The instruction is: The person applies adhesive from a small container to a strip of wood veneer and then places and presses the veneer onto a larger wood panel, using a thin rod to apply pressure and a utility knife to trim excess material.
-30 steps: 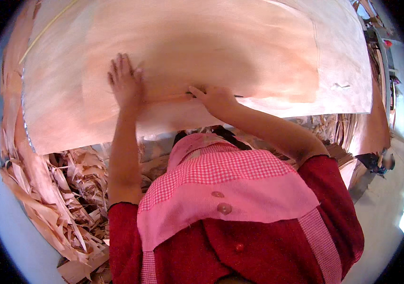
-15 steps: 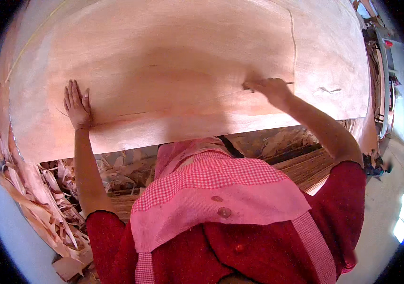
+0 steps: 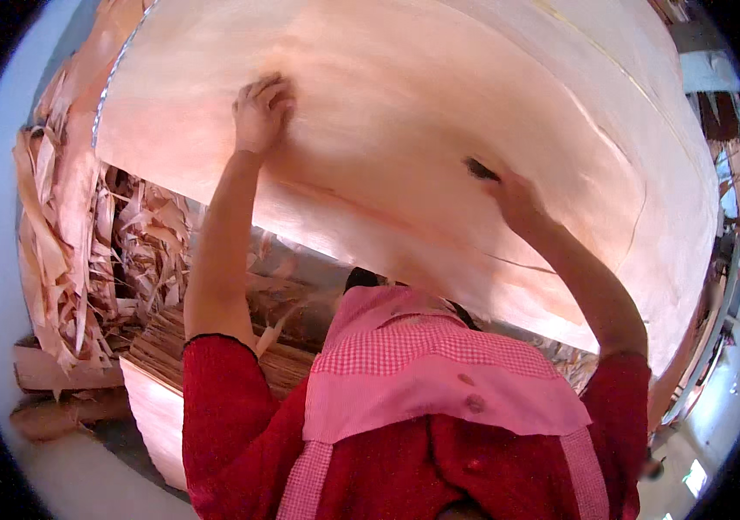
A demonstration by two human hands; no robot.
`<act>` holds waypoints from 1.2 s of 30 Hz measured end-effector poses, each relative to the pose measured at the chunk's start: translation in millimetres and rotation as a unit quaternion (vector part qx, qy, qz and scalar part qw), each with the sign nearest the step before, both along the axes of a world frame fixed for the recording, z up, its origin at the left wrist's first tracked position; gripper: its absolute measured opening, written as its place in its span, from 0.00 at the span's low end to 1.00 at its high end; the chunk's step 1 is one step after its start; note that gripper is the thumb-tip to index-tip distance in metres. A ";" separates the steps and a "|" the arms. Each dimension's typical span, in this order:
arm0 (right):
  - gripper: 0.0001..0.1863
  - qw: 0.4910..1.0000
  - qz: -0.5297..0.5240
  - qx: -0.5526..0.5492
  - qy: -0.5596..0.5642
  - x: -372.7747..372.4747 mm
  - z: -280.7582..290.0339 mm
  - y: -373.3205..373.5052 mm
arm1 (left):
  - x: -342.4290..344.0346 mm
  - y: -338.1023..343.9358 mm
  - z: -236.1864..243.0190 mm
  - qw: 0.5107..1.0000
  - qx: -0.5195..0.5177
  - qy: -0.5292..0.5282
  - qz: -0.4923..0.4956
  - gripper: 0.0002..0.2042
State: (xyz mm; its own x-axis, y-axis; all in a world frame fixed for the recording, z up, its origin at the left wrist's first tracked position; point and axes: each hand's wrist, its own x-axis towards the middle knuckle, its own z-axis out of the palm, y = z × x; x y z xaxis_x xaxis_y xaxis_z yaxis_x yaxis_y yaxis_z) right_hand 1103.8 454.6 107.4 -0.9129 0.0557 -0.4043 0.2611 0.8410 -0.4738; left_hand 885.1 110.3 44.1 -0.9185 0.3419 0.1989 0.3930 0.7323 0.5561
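Observation:
A wide, pale pinkish-tan wood veneer sheet (image 3: 370, 130) covers the work surface in front of me. My left hand (image 3: 262, 114) is on its left part with fingers curled inward; what they hold, if anything, is hidden. Farther right, my right hand (image 3: 519, 201) is closed round a small dark tool (image 3: 481, 169), whose end points left over the sheet. Motion blurs the tool, so its exact kind does not show. A thin, dark curved crack runs through the sheet near the right forearm.
Torn veneer strips (image 3: 149, 238) hang and pile up at the left, below the sheet's edge. A stack of thin wood sheets (image 3: 162, 347) lies under the work surface, close to my body. A metal frame (image 3: 725, 303) stands at the far right.
My view has turned, so the sheet now slants down to the right. My left hand has gone from lying flat to curled fingers. My right hand still grips the dark tool.

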 end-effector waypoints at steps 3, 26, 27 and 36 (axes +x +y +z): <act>0.18 0.949 0.176 -0.116 0.236 -126.7 -23.7 -96.5 | -8.6 -16.0 -3.5 0.991 -0.047 0.114 0.058 0.37; 0.10 0.920 0.309 0.066 0.230 -259.6 -39.2 -149.7 | -13.7 -25.1 -7.4 0.993 -0.096 0.054 -0.029 0.26; 0.10 0.929 0.291 0.034 0.226 -256.9 -39.1 -144.2 | -15.7 -26.2 -6.1 0.992 -0.109 0.061 -0.016 0.26; 0.11 0.956 0.089 0.147 0.237 -192.3 -70.3 -103.9 | 5.8 48.7 -18.0 0.947 0.266 -0.114 -0.138 0.31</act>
State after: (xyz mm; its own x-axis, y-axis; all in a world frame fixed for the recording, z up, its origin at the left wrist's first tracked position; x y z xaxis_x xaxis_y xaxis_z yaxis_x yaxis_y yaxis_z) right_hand 911.5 350.7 37.1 -0.9953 -0.0702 0.0664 -0.0843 0.9670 -0.2404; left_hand 890.9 159.0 26.1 -0.8480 0.4827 0.2189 0.3550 0.2105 0.9109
